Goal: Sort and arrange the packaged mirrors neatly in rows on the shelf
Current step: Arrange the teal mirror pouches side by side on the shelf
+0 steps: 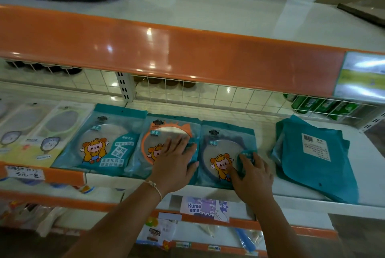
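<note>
White shop shelf (pixel 291 197): left hand (pixel 175 166) flat on the orange-rimmed teal mirror pack (pixel 158 147); right hand (pixel 253 176) spread on the adjacent dark-rimmed pack (pixel 218 145). Judged light, slippery, fragile; grip pack edges.

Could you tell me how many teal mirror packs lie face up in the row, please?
3: left pack, middle pack under the left hand, right pack under the right hand. The face-down teal stack may hide more.

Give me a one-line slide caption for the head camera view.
Both hands, left and right, press flat on teal mirror packs in a shelf row; a face-down pile waits right.
</note>
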